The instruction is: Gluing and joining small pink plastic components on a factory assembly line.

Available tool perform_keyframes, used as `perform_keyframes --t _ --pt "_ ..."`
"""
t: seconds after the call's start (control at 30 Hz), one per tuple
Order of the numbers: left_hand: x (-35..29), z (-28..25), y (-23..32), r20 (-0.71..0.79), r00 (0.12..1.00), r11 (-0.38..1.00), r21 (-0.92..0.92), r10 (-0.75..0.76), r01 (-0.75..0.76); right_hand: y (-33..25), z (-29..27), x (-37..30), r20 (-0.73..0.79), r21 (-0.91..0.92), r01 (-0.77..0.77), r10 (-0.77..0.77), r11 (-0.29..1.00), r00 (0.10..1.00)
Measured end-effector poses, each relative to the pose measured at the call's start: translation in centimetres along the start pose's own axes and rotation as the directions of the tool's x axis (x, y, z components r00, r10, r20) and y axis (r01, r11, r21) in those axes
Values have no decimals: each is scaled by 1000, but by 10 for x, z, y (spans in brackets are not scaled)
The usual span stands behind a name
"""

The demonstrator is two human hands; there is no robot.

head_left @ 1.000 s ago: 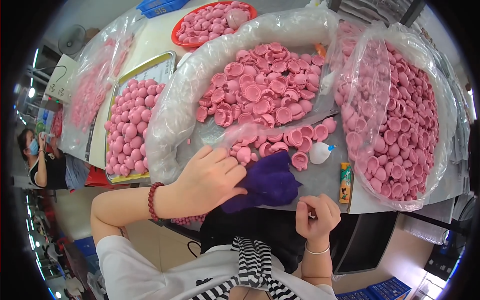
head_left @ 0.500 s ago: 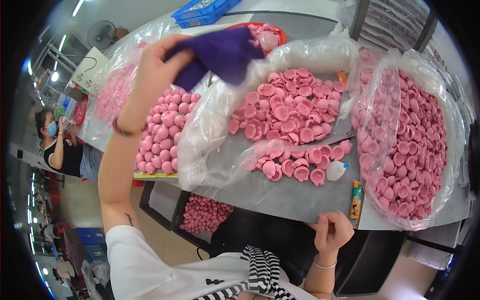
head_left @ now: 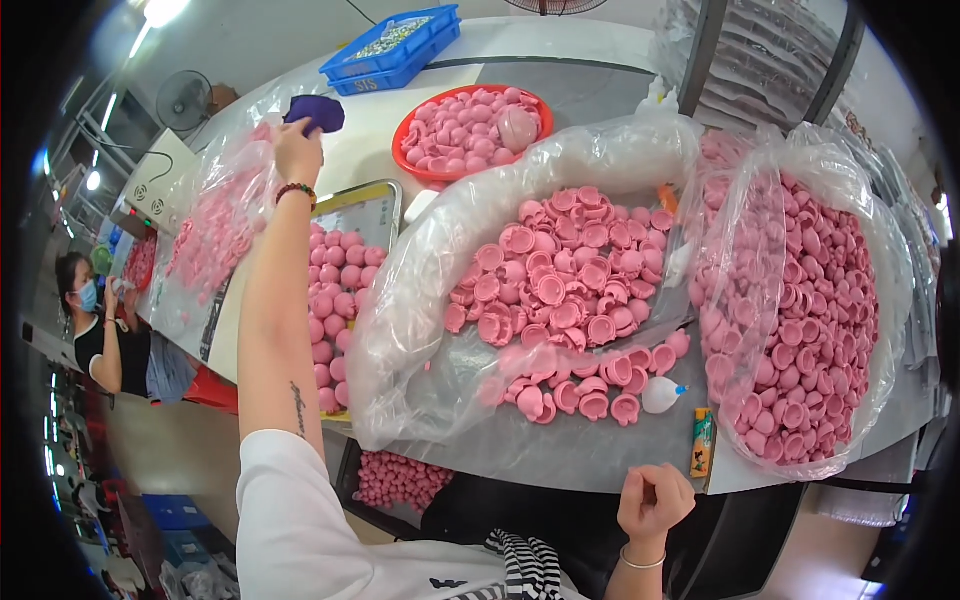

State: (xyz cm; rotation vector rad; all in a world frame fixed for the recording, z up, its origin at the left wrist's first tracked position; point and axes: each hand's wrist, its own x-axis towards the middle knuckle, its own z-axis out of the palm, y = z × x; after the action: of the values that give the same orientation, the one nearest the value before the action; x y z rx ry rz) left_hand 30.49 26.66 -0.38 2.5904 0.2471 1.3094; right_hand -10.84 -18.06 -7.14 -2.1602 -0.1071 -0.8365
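Out at the far left, my left hand [head_left: 298, 152] is closed on a bunched purple cloth [head_left: 315, 113], arm fully stretched. Hand and cloth are beside a clear bag of pink pieces [head_left: 215, 225]. Closer in, a metal-rimmed tray [head_left: 398, 200] bears rows of pink balls [head_left: 330, 300]. My right hand [head_left: 655, 498] hovers at the table's near edge with its fingers curled in, and no object shows in it. Beyond it lie a white squeeze bottle with a blue tip [head_left: 662, 395] and a small orange and green packet [head_left: 702, 443].
Pink half shells [head_left: 560, 265] lie heaped on an open plastic bag [head_left: 400, 350] mid-table. A big bag of shells [head_left: 810, 310] stands right. Behind are a red basin [head_left: 547, 120] and blue crates [head_left: 390, 50]. A drawer of pink balls [head_left: 400, 480] is below; a masked person [head_left: 110, 330] sits left.
My left hand has carried the purple cloth away to the far left, and the cloth, spread before, is now bunched. My right hand remains by the table edge. The view has shifted.
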Motion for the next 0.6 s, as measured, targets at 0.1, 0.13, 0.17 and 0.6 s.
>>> perform_keyframes --t 0.1,0.13,0.17,0.6 --pt "-18 14 18 842 441 949 -301 312 -96 2 2 1 -13 -55 -17 16 998 1000" --pt "-21 22 2 842 430 938 -343 326 -39 0 3 2 -24 -51 -15 14 999 1000" --pt "-24 21 4 736 581 917 -395 347 -48 0 5 2 -19 -49 -19 18 999 1000" --pt "-92 -151 142 615 662 683 -700 428 209 -1 -6 1 -54 184 -236 249 954 967"
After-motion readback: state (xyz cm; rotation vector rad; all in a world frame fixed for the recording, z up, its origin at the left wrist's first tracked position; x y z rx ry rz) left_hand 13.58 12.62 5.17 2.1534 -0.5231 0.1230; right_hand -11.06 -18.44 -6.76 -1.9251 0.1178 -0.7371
